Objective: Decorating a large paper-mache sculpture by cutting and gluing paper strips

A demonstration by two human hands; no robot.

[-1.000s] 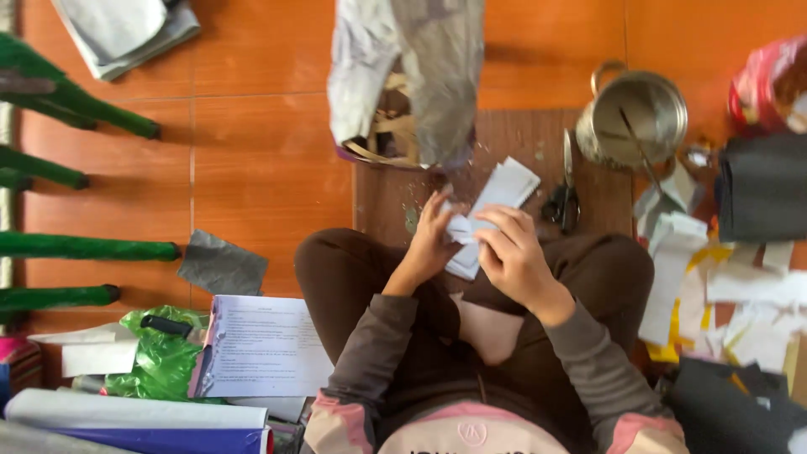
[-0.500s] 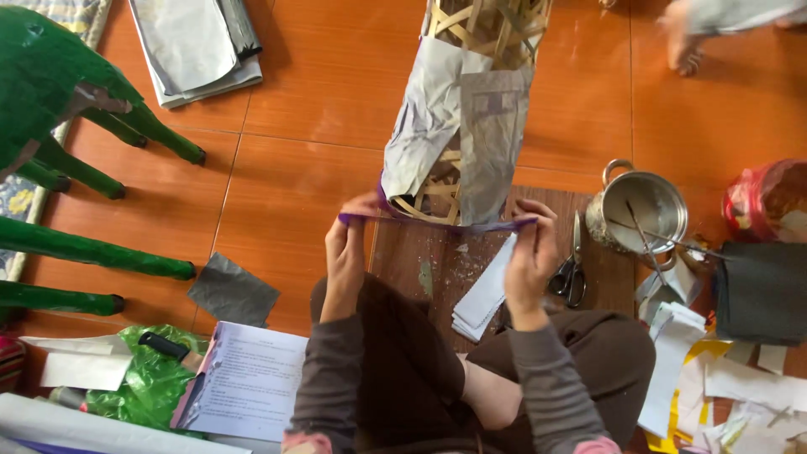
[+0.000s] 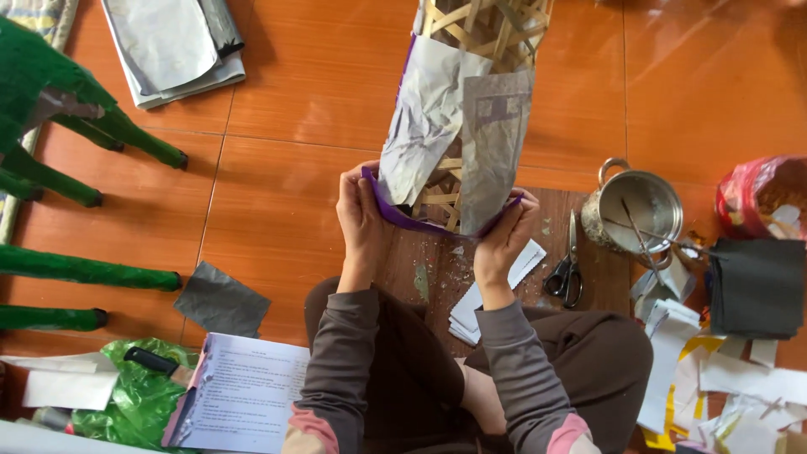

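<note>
A woven bamboo frame (image 3: 479, 34) partly covered with silver paper sheets (image 3: 445, 126) stands on the orange floor in front of me. A purple paper strip (image 3: 412, 223) wraps around its near end. My left hand (image 3: 360, 214) pinches the strip's left end against the frame. My right hand (image 3: 508, 235) holds the strip's right end at the frame's right side. A stack of white paper slips (image 3: 471, 311) lies on the wooden board (image 3: 437, 269) below my right hand.
Scissors (image 3: 565, 273) lie on the board right of my hand, beside a metal pot (image 3: 632, 210) with a stick in it. Black sheets (image 3: 756, 286) and paper scraps lie at right. Green paper-covered legs (image 3: 76, 168) stand at left, a printed booklet (image 3: 239, 391) near my knee.
One second ago both hands held white slips over my lap. They have since reached forward to the frame and now stretch the purple strip around its near end. The view has tilted forward.
</note>
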